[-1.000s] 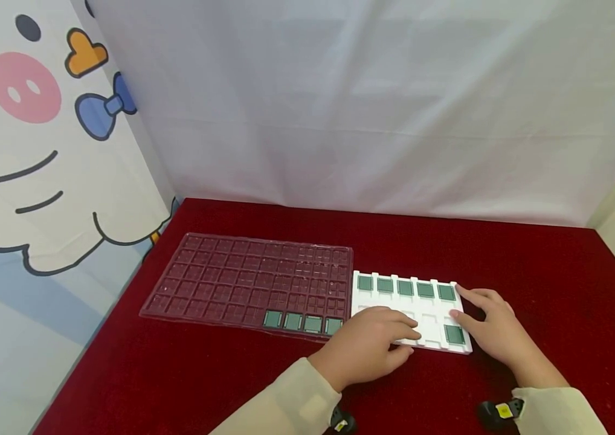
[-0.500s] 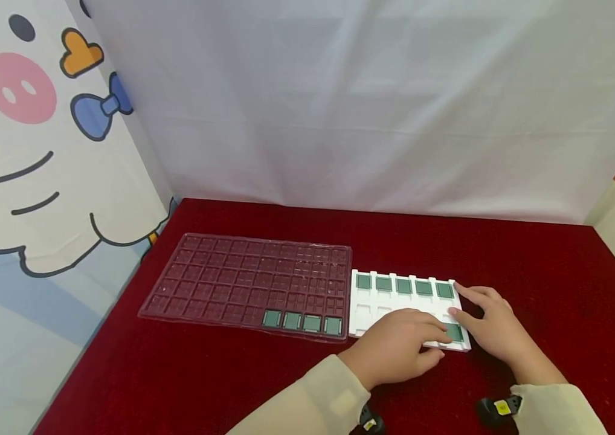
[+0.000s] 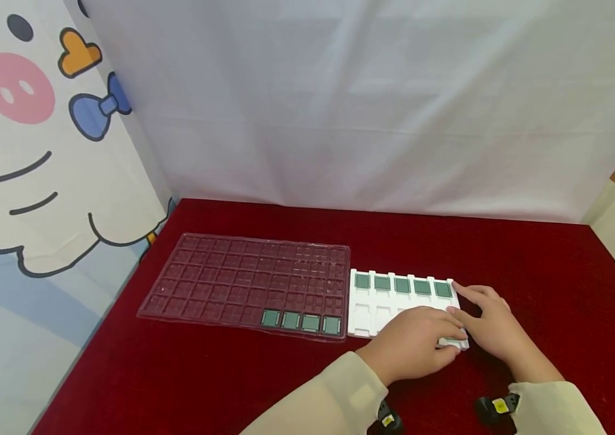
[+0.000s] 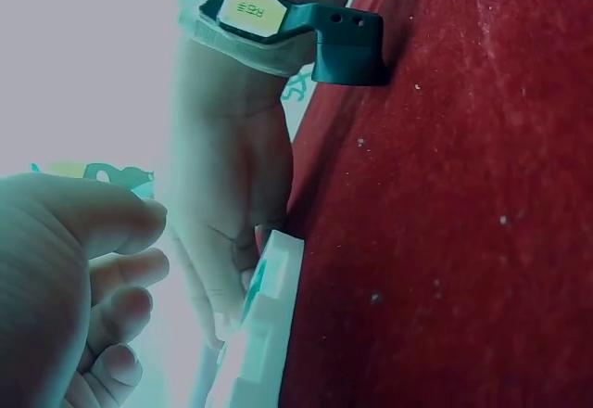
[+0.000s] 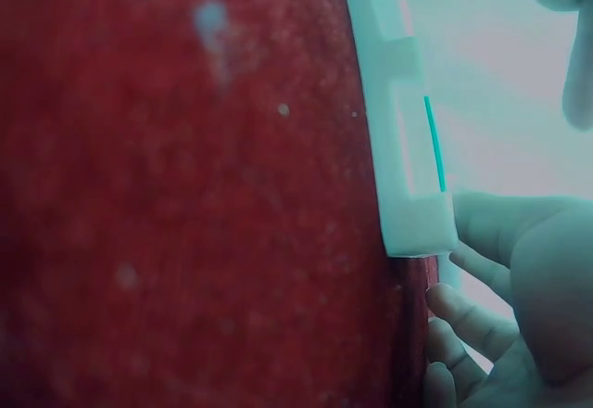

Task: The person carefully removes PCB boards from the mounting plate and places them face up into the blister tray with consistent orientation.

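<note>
Sleeves (image 3: 329, 386) in pale cream reach in from the near edge, a black wrist camera (image 3: 488, 412) strapped at each. The left hand (image 3: 418, 344) covers the near right part of a white tray (image 3: 373, 300), fingers loosely bent and thumb parted from them, nothing visible between; whether the fingertips meet the tray I cannot tell. The right hand (image 3: 488, 323) rests against the tray's right end, index finger at the far corner, thumb nearer on the same edge, neither wrapped round it. The white tray lies flat on red cloth (image 3: 220, 374). Beneath the left hand shows the edge of 1 green chip (image 5: 435, 144); 5 far-row chips (image 3: 402, 285) sit along its back. Just left lies a clear tray (image 3: 242, 263) with 4 near-row chips (image 3: 310, 323) at its right. Behind hangs a white curtain (image 3: 340, 109); a cartoon-printed panel (image 3: 52, 181) stands at left.
</note>
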Available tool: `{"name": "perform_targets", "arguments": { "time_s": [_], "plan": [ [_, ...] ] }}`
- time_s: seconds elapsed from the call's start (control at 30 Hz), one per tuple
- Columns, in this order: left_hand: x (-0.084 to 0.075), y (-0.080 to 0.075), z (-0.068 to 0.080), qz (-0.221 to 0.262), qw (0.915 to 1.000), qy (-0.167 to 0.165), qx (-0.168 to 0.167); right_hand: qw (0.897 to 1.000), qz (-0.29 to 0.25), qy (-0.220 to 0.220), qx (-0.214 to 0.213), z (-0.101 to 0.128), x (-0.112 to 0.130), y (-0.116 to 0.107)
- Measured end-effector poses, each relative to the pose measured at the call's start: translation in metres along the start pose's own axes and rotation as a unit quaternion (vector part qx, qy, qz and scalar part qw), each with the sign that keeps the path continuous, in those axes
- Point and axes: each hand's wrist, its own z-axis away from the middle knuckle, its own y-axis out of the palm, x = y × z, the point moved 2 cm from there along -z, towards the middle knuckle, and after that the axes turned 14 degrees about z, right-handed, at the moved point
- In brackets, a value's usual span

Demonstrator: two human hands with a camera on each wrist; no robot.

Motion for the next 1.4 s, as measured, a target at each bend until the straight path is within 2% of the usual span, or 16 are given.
{"name": "perform_targets", "arguments": {
  "time_s": [0.53, 0.77, 0.97, 1.2, 1.4],
  "plan": [
    [0.008, 0.012, -0.008, -0.005, 0.9989, -0.041, 0.022, 1.000, -0.001, -0.003, 0.002, 0.000, 0.001, 0.000],
    [0.012, 0.015, -0.008, 0.007, 0.9963, -0.076, 0.038, 1.000, 0.001, 0.000, 0.003, 0.000, 0.001, -0.001],
    [0.013, 0.018, -0.011, -0.005, 0.9953, -0.086, 0.043, 1.000, 0.003, -0.002, 0.001, 0.000, 0.001, 0.000],
    [0.014, 0.019, -0.018, -0.049, 0.9948, -0.087, 0.022, 1.000, -0.003, -0.008, -0.006, 0.000, 0.002, -0.001],
    [0.012, 0.027, -0.024, -0.079, 0.9909, -0.108, -0.015, 1.000, -0.003, -0.010, -0.005, 0.000, 0.001, -0.002]
  ]
}}
